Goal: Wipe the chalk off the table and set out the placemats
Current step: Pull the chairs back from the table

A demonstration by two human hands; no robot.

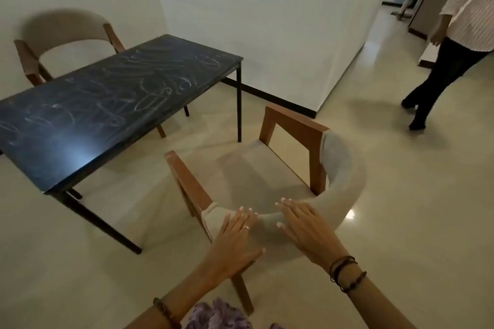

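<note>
Nearest, both hands lie flat on the curved padded back of a chair (pixel 344 168), fingers straight and holding nothing. The left hand (pixel 235 235), wearing a ring, presses the backrest near its left end; the right hand (pixel 307 227) rests just beside it on the middle of the curve. Beaded bands circle both wrists. Ahead of the hands, the chair's pale seat and wooden arms face away from the person. Beyond the chair and off to the left of both hands stands the table (pixel 112 104), well apart from them, its dark top covered in white chalk scribbles (pixel 149 88). A second chair (pixel 64 32) sits at the table's far side against the wall. Far to the right of the hands, another person (pixel 454 43) stands on the glossy floor.
</note>
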